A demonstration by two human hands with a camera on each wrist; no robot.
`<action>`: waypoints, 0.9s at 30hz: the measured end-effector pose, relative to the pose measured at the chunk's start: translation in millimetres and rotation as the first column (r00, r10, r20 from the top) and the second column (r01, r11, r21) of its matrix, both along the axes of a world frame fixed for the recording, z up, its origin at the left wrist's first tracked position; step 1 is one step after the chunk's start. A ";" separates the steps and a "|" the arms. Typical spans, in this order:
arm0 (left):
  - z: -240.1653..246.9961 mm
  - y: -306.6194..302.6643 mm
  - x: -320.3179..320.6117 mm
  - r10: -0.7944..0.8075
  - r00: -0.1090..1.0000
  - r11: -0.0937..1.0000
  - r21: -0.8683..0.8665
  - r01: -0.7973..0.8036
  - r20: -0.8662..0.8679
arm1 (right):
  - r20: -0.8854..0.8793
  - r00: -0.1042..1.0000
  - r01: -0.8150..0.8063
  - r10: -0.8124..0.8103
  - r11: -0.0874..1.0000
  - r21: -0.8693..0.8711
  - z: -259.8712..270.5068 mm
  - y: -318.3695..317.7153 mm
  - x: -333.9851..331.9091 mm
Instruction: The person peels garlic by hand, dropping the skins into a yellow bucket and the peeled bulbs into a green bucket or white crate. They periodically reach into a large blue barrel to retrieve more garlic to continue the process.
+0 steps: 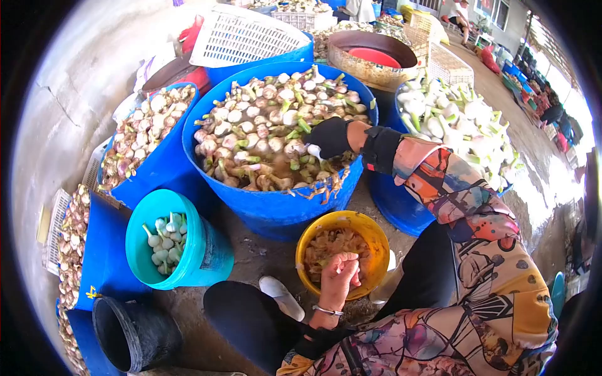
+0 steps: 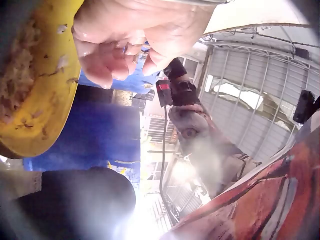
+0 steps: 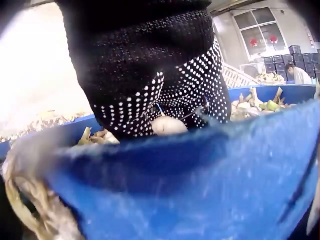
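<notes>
My right hand, in a black glove with white dots, reaches over the front rim of the large blue tub, which is heaped with unpeeled garlic bulbs in brownish water. The right wrist view shows the gloved fingers bent around a pale garlic bulb just behind the rim. My bare left hand hovers over a yellow basin of peeled-off garlic skins. Its fingers curl loosely in the left wrist view, with nothing visible between them.
Cleaned white garlic fills a blue container at the right. A turquoise bucket with peeled bulbs and a black bucket stand at the left. More garlic-filled containers line the wall. A white crate lies behind the tub.
</notes>
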State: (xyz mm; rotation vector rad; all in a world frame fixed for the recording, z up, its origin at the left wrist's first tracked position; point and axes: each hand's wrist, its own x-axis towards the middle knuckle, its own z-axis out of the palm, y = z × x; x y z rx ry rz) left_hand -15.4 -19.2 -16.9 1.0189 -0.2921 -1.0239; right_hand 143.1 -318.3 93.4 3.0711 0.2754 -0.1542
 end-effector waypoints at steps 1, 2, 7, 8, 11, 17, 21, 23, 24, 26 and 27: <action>-0.1 0.0 1.9 0.006 1.000 1.000 0.005 -0.006 0.002 | -0.015 1.000 0.011 -0.011 1.000 -0.005 -0.8 1.6 2.2; -0.1 0.4 3.4 0.011 1.000 1.000 0.010 -0.011 0.004 | -0.031 0.999 0.025 -0.026 1.000 -0.006 7.1 2.9 -0.9; 2.8 3.4 3.7 0.175 0.982 0.984 -0.030 -0.173 0.076 | 0.259 0.954 0.079 -0.155 0.957 0.281 39.6 -21.4 -44.6; 4.4 2.9 4.3 0.230 0.967 0.973 -0.049 -0.226 0.114 | 0.197 0.957 0.132 -0.214 0.924 0.358 58.9 -2.4 -66.1; 22.2 1.9 5.0 0.289 0.945 0.957 -0.082 -0.280 0.150 | 0.227 0.958 0.053 -0.172 0.891 0.452 56.9 31.5 -120.2; 29.3 -5.3 -2.3 0.152 0.987 0.988 -0.008 -0.152 0.059 | 0.306 0.948 -0.131 -0.086 0.771 0.623 -2.3 117.1 -200.3; 29.9 -4.6 -17.5 0.235 0.969 0.972 -0.003 -0.235 0.073 | 0.320 0.938 -0.132 -0.132 0.718 0.683 -43.1 142.3 -214.3; 32.0 -4.9 -20.6 0.274 0.959 0.961 -0.042 -0.272 0.072 | 0.285 0.944 -0.098 -0.166 0.683 0.724 -53.2 141.5 -215.6; 39.5 -7.0 -24.6 0.319 0.943 0.947 -0.059 -0.314 0.095 | 0.155 0.962 0.028 -0.225 0.648 0.762 -49.3 139.4 -214.8; 39.3 -6.4 -24.0 0.311 0.947 0.949 -0.080 -0.305 0.077 | 0.192 0.954 0.004 -0.230 0.650 0.760 -51.2 133.2 -215.3; 32.1 -3.4 -17.5 0.256 0.966 0.964 -0.087 -0.252 0.036 | 0.208 0.950 -0.006 -0.233 0.651 0.759 -53.4 128.9 -215.8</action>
